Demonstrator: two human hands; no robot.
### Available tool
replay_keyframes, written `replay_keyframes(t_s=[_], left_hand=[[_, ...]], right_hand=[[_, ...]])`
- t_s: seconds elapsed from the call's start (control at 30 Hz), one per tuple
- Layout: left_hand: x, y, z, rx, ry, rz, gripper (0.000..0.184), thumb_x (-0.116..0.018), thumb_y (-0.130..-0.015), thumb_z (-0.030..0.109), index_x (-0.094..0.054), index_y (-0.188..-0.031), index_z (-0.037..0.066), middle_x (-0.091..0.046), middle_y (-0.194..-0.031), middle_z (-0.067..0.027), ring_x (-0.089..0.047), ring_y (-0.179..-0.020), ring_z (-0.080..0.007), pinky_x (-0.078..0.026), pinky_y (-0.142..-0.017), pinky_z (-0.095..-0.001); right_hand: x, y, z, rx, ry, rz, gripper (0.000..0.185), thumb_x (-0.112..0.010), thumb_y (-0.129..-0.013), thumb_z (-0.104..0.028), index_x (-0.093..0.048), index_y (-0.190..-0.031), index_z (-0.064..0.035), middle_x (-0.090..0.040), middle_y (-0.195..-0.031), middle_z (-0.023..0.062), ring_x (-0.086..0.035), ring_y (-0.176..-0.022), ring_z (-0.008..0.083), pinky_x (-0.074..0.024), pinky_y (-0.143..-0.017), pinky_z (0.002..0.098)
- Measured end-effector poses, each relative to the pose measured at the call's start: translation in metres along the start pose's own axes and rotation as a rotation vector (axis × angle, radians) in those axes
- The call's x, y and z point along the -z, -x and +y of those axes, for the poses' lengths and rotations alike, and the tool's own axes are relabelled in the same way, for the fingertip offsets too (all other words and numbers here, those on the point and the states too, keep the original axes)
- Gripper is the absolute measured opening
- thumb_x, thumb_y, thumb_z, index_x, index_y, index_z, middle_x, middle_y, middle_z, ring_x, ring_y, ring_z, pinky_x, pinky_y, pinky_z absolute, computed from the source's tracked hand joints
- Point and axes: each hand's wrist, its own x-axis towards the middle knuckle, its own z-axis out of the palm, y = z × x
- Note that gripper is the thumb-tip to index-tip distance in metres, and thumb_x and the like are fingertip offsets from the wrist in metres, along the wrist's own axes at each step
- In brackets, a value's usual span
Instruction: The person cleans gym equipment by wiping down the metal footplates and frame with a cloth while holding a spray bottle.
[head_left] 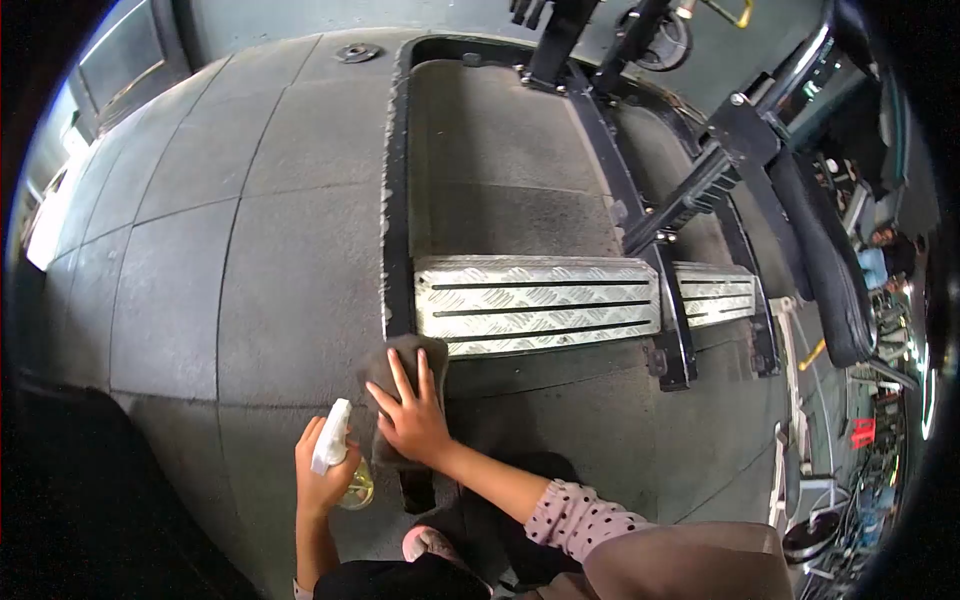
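My left hand is wrapped round a spray bottle with a white trigger head and some yellowish liquid showing in its clear body. To its right, my right hand lies with fingers spread on a dark grey-brown cloth, pressing it onto the near end of a black metal frame rail. The rail's edge has chipped paint. Just beyond the cloth sits a silver diamond-plate footrest with black grip strips. The part of the rail under the cloth is hidden.
A second footplate and a black padded seat belong to the same gym machine. Dark rubber tiles cover the floor. A round metal disc lies near the wall. A person and more gym equipment are at far right.
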Motion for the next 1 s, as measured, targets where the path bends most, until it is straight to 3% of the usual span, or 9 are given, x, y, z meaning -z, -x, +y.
replay_keyframes(t_s=[0.03, 0.17, 0.3, 0.33, 0.43, 0.53, 0.8, 0.87, 1.0], left_hand=[[0.004, -0.007, -0.008, 0.006, -0.014, -0.029, 0.032, -0.057, -0.068, -0.002, -0.059, -0.099, -0.002, -0.061, -0.085, -0.0063, -0.065, -0.073, -0.0150, -0.052, -0.067, -0.0286], [0.013, -0.038, 0.002, 0.077, 0.064, -0.084, 0.040, -0.056, -0.068, -0.002, -0.059, -0.108, -0.003, -0.062, -0.088, -0.0061, -0.065, -0.074, -0.0155, -0.053, -0.068, -0.0290], [0.002, -0.071, 0.014, 0.042, 0.094, -0.060, 0.023, -0.058, -0.063, -0.001, -0.062, -0.086, -0.004, -0.057, -0.077, -0.0104, -0.061, -0.066, -0.0220, -0.049, -0.062, -0.0326], [0.009, -0.080, 0.003, 0.077, 0.024, -0.194, 0.048, -0.054, -0.067, -0.002, -0.057, -0.115, -0.004, -0.062, -0.087, -0.0067, -0.066, -0.076, -0.0161, -0.054, -0.069, -0.0295], [0.000, -0.107, 0.012, 0.064, 0.004, -0.226, 0.045, -0.055, -0.065, -0.001, -0.058, -0.110, -0.004, -0.061, -0.086, -0.0063, -0.065, -0.074, -0.0153, -0.054, -0.068, -0.0291], [-0.012, -0.133, 0.039, 0.054, 0.012, -0.214, 0.017, -0.058, -0.063, 0.001, -0.060, -0.079, -0.003, -0.055, -0.074, -0.0130, -0.056, -0.065, -0.0281, -0.047, -0.061, -0.0360], [-0.020, -0.188, 0.068, -0.012, -0.135, -0.271, 0.014, -0.059, -0.063, 0.002, -0.056, -0.076, -0.001, -0.053, -0.070, -0.0143, -0.050, -0.065, -0.0332, -0.044, -0.060, -0.0404], [-0.022, -0.202, 0.076, -0.151, -0.217, -0.311, 0.015, -0.061, -0.061, 0.003, -0.056, -0.075, 0.001, -0.053, -0.070, -0.0133, -0.051, -0.066, -0.0348, -0.045, -0.060, -0.0425], [-0.016, -0.224, 0.095, -0.170, -0.295, -0.368, 0.018, -0.063, -0.060, 0.006, -0.057, -0.077, 0.003, -0.053, -0.070, -0.0123, -0.052, -0.066, -0.0346, -0.046, -0.060, -0.0431]], right_hand=[[-0.001, -0.019, 0.009, -0.009, 0.013, 0.028, 0.046, -0.062, -0.083, -0.023, -0.061, -0.128, -0.0135, -0.016, -0.158, 0.0207, -0.013, -0.138, 0.0596, -0.0224, -0.110, 0.0648], [-0.003, -0.071, 0.032, -0.077, -0.044, 0.073, 0.043, -0.066, -0.079, -0.020, -0.066, -0.121, -0.0112, -0.016, -0.159, 0.0191, -0.015, -0.138, 0.0595, -0.0271, -0.109, 0.0638], [-0.001, -0.071, 0.033, -0.065, -0.066, 0.109, 0.042, -0.065, -0.076, -0.021, -0.067, -0.117, -0.0108, -0.021, -0.158, 0.0193, -0.019, -0.137, 0.0591, -0.0270, -0.111, 0.0602], [0.004, -0.071, 0.030, -0.084, -0.053, 0.093, 0.043, -0.064, -0.076, -0.022, -0.067, -0.117, -0.0105, -0.021, -0.157, 0.0192, -0.020, -0.137, 0.0587, -0.0270, -0.111, 0.0604], [0.006, -0.073, 0.030, -0.122, -0.054, 0.053, 0.045, -0.064, -0.076, -0.021, -0.065, -0.120, -0.0106, -0.021, -0.158, 0.0187, -0.020, -0.138, 0.0567, -0.0293, -0.109, 0.0601], [0.008, -0.074, 0.030, -0.151, -0.067, 0.025, 0.046, -0.067, -0.076, -0.021, -0.061, -0.121, -0.0123, -0.021, -0.158, 0.0170, -0.020, -0.139, 0.0546, -0.0306, -0.107, 0.0622], [0.003, -0.077, 0.036, -0.171, -0.126, -0.023, 0.056, -0.069, -0.075, -0.022, -0.056, -0.129, -0.0226, -0.020, -0.159, 0.0139, -0.021, -0.138, 0.0542, -0.0301, -0.107, 0.0637], [0.007, -0.079, 0.038, -0.173, -0.157, -0.040, 0.061, -0.070, -0.074, -0.023, -0.055, -0.133, -0.0262, -0.021, -0.158, 0.0136, -0.022, -0.137, 0.0550, -0.0289, -0.108, 0.0646], [0.007, -0.079, 0.039, -0.186, -0.189, -0.041, 0.057, -0.073, -0.072, -0.024, -0.059, -0.127, -0.0234, -0.025, -0.157, 0.0133, -0.023, -0.136, 0.0558, -0.0299, -0.107, 0.0647]])
